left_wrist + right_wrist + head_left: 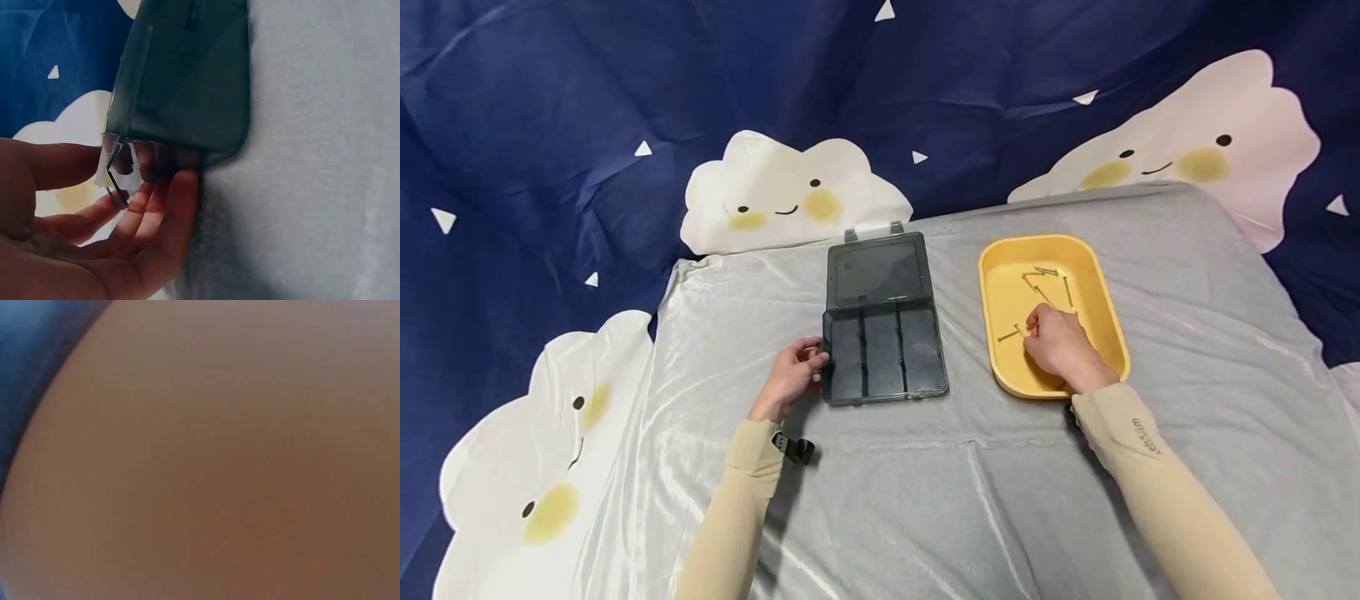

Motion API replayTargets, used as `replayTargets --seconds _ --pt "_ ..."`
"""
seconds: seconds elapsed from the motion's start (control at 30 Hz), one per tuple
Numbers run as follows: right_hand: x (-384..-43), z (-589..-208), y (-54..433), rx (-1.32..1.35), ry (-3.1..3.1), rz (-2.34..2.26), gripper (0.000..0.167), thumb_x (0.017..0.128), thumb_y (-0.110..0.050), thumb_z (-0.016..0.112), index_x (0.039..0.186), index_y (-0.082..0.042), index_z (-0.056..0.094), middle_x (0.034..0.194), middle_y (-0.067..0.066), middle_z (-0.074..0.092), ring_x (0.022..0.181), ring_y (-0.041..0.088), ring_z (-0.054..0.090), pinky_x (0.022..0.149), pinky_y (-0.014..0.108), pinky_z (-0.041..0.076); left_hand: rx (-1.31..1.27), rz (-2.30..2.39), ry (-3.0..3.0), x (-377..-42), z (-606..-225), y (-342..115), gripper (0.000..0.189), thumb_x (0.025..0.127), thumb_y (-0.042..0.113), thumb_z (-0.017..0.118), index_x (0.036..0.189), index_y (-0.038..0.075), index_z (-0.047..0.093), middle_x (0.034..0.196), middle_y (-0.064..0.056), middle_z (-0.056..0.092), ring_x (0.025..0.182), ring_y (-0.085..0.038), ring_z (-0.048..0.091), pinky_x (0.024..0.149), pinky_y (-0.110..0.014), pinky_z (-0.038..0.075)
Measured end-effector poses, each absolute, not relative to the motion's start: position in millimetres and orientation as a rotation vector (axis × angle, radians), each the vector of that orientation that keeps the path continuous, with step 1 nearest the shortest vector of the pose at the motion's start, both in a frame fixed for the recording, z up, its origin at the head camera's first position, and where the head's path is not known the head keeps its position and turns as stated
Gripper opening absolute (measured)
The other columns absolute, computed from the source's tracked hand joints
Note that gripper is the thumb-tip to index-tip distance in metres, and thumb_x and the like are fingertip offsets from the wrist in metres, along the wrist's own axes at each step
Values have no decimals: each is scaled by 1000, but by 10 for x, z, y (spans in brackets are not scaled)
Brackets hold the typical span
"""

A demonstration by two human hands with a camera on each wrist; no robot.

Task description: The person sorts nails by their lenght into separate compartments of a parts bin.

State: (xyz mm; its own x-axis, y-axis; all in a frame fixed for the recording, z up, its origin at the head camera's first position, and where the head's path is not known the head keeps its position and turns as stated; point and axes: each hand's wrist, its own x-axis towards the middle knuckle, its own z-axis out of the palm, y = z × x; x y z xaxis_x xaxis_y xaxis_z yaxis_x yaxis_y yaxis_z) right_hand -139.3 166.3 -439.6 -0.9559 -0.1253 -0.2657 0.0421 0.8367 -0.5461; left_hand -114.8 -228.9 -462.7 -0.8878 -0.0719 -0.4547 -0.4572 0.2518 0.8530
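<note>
A dark translucent plastic organizer box (883, 350) lies with its lid (880, 271) folded back, showing three long compartments. My left hand (793, 371) grips the box's left side. In the left wrist view, the thumb is on one side of the box wall and the fingers curl along the other. My right hand (1060, 346) reaches down into a yellow tray (1112, 321), fingers curled, beside several thin brass-coloured screws (1041, 293). One screw (1007, 337) lies just left of its fingertips; I cannot tell whether they pinch one. The right wrist view is filled by a blurred, close brownish surface.
Grey velvety cloth (910, 492) covers the table under the box and tray. Behind hangs a dark blue curtain (970, 92) with printed clouds. A gap of cloth separates box and tray. A small black device (793, 448) is strapped at the left wrist.
</note>
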Motion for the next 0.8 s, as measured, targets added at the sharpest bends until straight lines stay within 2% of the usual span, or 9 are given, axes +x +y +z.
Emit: replayTargets --seconds 0.17,0.47,0.6,0.7,0.8 --pt "-1420 -4443 1649 -65 2710 -757 26 86 -5 46 109 6 50 97 20 55 95 36 51 82 45 44 -451 1663 2197 -1158 -4610 -2260 43 97 9 56 139 5 48 101 -4 53 80 -15 57 64 -30 54" --pt "-1433 -4448 1600 -53 2701 -696 30 86 1 45 114 9 50 112 33 55 103 45 54 85 53 47 -436 1689 2178 -1144 -4623 -2254 42 95 8 58 136 4 49 98 -3 54 79 -14 56 63 -30 55" --pt "-1434 -4426 1607 -57 2688 -675 26 86 3 45 111 9 49 106 33 55 91 40 56 74 46 50 -445 1694 2167 -1145 -4636 -2270 41 95 8 58 136 6 50 98 -3 53 78 -14 54 62 -30 55" --pt "-1437 -4418 1625 -56 2685 -646 18 85 3 47 102 8 49 95 29 56 78 34 54 64 38 47 -444 1692 2164 -1144 -4635 -2277 42 95 8 58 136 7 50 98 -3 53 77 -14 54 62 -30 55" --pt "-1444 -4414 1637 -49 2692 -617 11 83 3 49 94 6 49 87 26 55 72 31 52 58 35 45 -435 1682 2170 -1142 -4633 -2286 43 96 9 58 137 6 49 97 -2 53 75 -14 52 62 -30 55"
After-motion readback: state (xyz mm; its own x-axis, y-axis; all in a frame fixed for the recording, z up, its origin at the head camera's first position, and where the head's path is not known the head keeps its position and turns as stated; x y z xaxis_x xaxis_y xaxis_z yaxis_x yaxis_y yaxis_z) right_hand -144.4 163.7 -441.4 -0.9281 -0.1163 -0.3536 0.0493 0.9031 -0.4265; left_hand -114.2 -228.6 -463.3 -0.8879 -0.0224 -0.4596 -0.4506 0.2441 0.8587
